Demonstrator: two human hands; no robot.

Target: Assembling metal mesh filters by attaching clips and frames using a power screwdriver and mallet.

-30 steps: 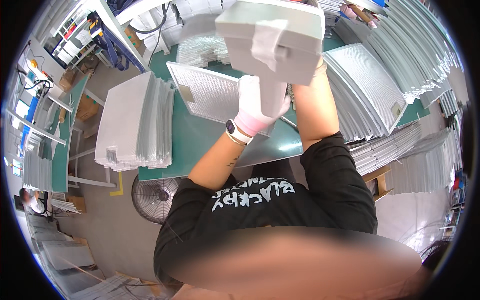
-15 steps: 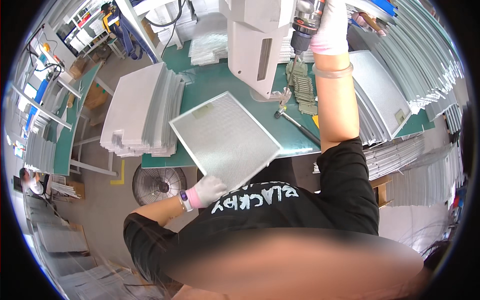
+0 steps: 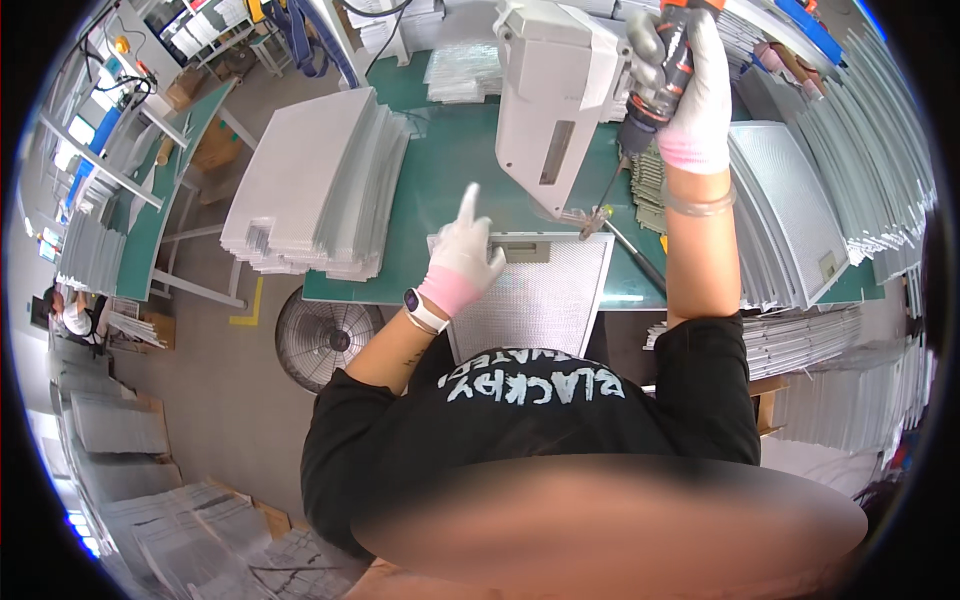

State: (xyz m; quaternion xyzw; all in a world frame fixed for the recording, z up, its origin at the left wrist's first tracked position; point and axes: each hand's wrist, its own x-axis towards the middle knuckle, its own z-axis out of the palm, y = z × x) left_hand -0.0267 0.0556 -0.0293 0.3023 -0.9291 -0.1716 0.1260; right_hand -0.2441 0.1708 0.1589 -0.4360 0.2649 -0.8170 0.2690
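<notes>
A silvery mesh panel with a thin frame lies between the table edge and my body, its far edge beneath the tip of a white machine. My left hand, white-gloved with a pink cuff, rests at the panel's far left corner. Its index finger is stretched forward, the others partly bent. In my gloved right hand is a black and orange power drill. The drill's long thin bit slants down to the machine's tip, close to the panel's far right corner. Exactly what the bit touches is unclear.
A stack of white-faced panels stands left on the green table. Greenish metal plates and a hammer lie right of the machine. More mesh panels lean at the right. A floor fan stands below left.
The mesh panel has turned square and now has its far edge under the machine tip. My left hand has shifted from its near corner to its far left corner. The drill has come nearer.
</notes>
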